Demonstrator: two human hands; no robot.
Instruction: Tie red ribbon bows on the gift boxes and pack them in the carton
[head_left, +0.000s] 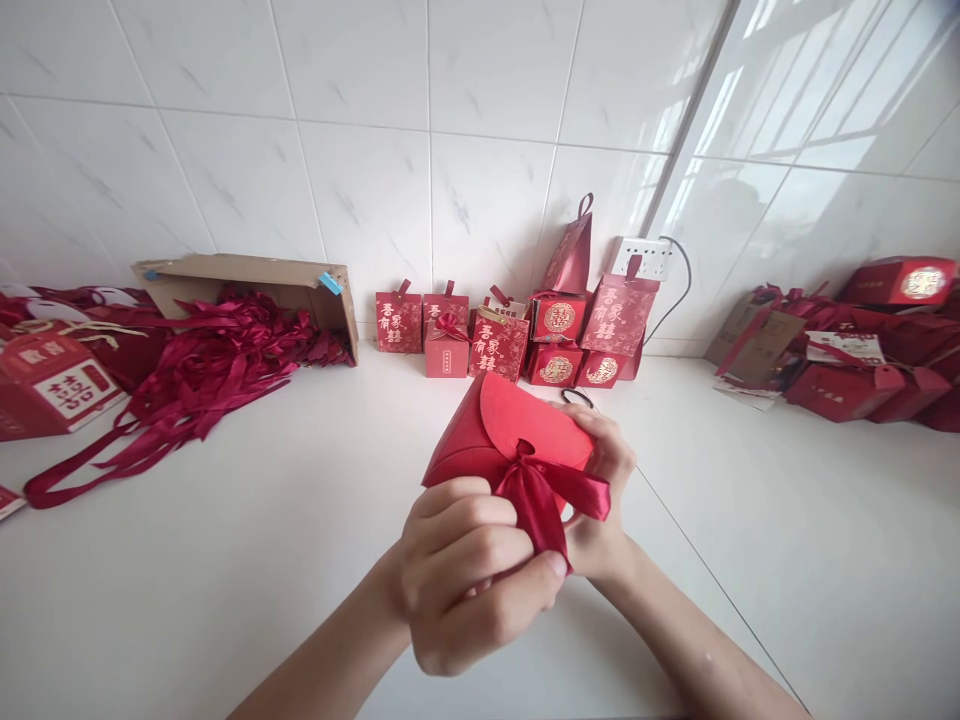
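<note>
A red gift box (465, 430) with a rounded closing flap is held up above the white table, tilted. A dark red satin ribbon (534, 490) is tied at the front of the flap, one loop sticking out to the right. My left hand (476, 570) is closed in front of the box, thumb and fingers pinching the ribbon's hanging end. Behind and to the right, my right hand (611, 480) wraps round the side of the box and supports it. Part of its fingers is hidden by the box and ribbon.
A cardboard box (247, 268) lies at the back left, spilling red ribbons (202, 380). Several red gift boxes (495, 345) line the tiled wall, with a power strip (641, 258) and black cable beside them. More red boxes (847, 390) are piled at right; another red box (60, 380) stands left.
</note>
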